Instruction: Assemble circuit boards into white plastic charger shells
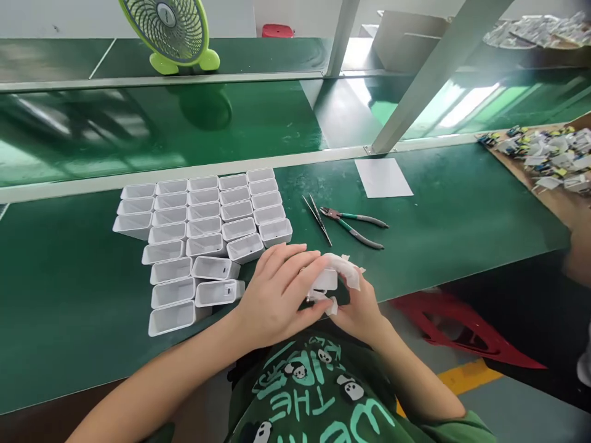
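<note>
Close to my body, both hands meet around a small white plastic piece (pixel 327 280), partly hidden by the fingers. My left hand (pixel 279 298) curves over it from the left, back of the hand upward, with its thumb below. From the right, my right hand (pixel 362 307) grips it, with white wrapping (pixel 344 267) over its fingers. What sits inside the piece cannot be made out. To the left of the hands stand several rows of open white plastic boxes (pixel 173 269). Metal tweezers (pixel 317 220) and green-handled pliers (pixel 353 224) lie just beyond.
A white sheet of paper (pixel 384 178) lies on the green table (pixel 443 227). Small assembled parts (pixel 554 154) are heaped at the far right. A slanted metal post (pixel 434 80) rises behind, and a green fan (pixel 170 27) stands on the shelf. Below right is a red stool (pixel 462 326).
</note>
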Action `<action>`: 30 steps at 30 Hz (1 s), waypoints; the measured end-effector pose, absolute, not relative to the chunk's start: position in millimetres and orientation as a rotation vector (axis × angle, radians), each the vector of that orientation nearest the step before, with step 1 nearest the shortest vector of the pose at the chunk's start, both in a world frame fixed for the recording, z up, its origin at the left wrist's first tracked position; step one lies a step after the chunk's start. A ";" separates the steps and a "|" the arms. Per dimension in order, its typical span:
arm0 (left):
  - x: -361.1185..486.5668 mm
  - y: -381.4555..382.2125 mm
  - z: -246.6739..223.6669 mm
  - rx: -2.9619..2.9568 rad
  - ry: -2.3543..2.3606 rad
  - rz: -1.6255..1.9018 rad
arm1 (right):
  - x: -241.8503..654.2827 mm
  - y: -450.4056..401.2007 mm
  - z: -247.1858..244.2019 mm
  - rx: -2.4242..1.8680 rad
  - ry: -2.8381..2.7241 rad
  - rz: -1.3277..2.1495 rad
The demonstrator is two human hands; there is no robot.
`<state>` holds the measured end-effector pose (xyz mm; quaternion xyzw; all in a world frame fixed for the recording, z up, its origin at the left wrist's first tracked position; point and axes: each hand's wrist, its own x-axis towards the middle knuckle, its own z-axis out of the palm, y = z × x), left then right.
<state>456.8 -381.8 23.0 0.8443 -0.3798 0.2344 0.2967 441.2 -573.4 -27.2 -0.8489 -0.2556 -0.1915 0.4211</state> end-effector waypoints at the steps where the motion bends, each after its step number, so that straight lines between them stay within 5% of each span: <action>1: 458.0 -384.8 22.2 2.292 -1.025 0.671 | 440.8 -572.7 -28.1 -2.128 -0.636 -0.490; 30: 454.0 -382.8 3.9 2.163 -0.992 0.957 | 437.7 -592.3 -34.0 -2.090 -0.497 -0.530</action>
